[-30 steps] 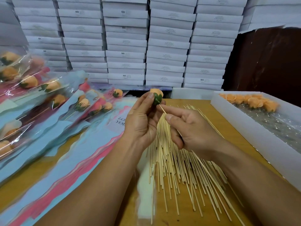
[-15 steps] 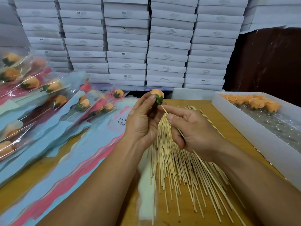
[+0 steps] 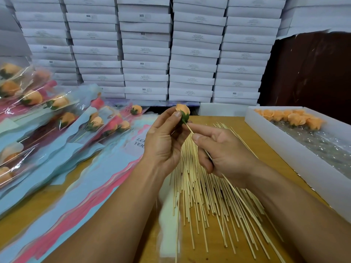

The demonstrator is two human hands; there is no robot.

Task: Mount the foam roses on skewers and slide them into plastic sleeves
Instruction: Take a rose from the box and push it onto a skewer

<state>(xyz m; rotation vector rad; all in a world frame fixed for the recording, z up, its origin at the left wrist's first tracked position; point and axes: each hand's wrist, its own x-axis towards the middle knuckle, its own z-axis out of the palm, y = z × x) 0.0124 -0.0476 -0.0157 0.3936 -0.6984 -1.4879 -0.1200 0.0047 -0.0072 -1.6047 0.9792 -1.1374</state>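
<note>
My left hand [image 3: 163, 143] pinches a peach foam rose [image 3: 183, 110] with a green calyx between thumb and fingers, held above the table's middle. My right hand [image 3: 224, 152] grips a thin wooden skewer [image 3: 237, 194], whose tip meets the rose's green base. Under both hands lies a spread pile of several loose skewers [image 3: 205, 196]. Blue and pink plastic sleeves [image 3: 91, 179] lie flat to the left.
Sleeved roses [image 3: 57, 111] are piled at the left. A white box [image 3: 296, 154] at the right holds loose peach roses [image 3: 296, 118] on bubble wrap. Stacked white cartons [image 3: 144, 50] form a wall behind the wooden table [image 3: 266, 147].
Both hands have lifted slightly. The skewer's tip stays at the rose's green base, and a short stretch of bare skewer now shows between the rose and my right fingers.
</note>
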